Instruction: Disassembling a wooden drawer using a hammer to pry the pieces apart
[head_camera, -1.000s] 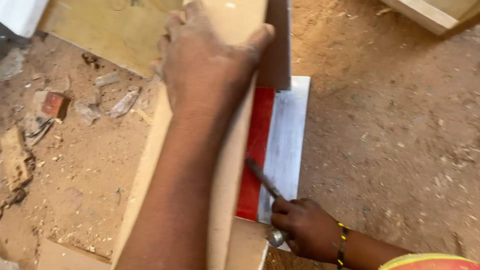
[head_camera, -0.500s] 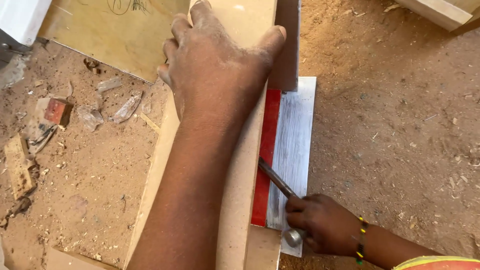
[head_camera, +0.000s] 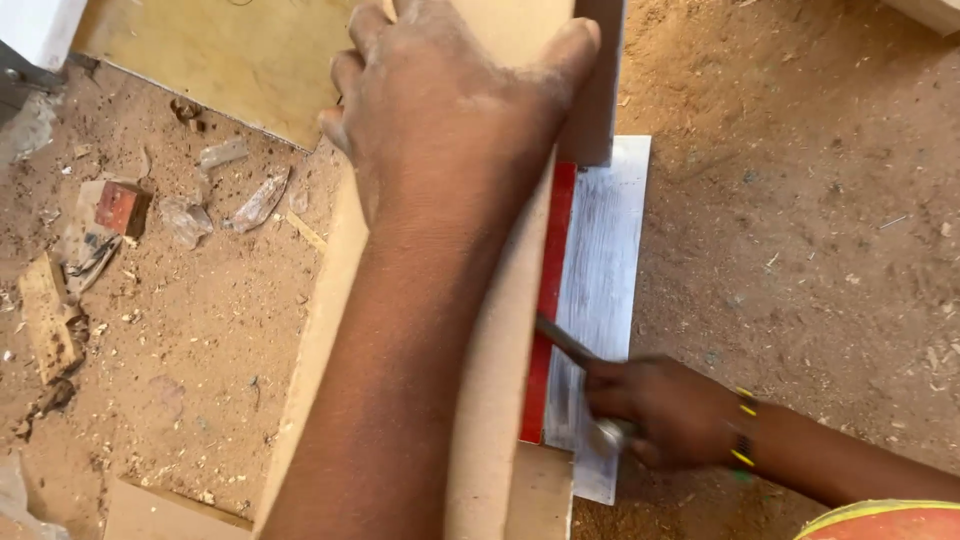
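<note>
Wooden board, pale and flat (head_camera: 490, 400): it runs from the near edge up the middle of the view, standing over a red strip, and seems to be kept from shifting by the weight pressed on its far end.
Left hand (head_camera: 450, 110): spread wide, palm down on the far part of the board, thumb hooked over the right edge; it grips nothing, only bears down (dust whitens the knuckles).
Right hand (head_camera: 670, 410): closed around a thin dark metal tool (head_camera: 565, 340), a beaded band at the wrist; the tool's tip angles up and left to the seam beside the board.
Red edge strip (head_camera: 545, 300): lies right along the board's right side, touching it, where the tool's tip meets.
White scuffed panel (head_camera: 600, 290): flat on the ground just right of the red strip, under the right hand.
Sawdust-covered floor (head_camera: 800, 220): brown, littered with chips.
Containers: none shows; loose scraps only, among them a small red-brown block (head_camera: 122, 205) and clear plastic bits (head_camera: 260, 200) left of the board.
Yellowish plywood sheet (head_camera: 230, 60): farthest, at upper left.
</note>
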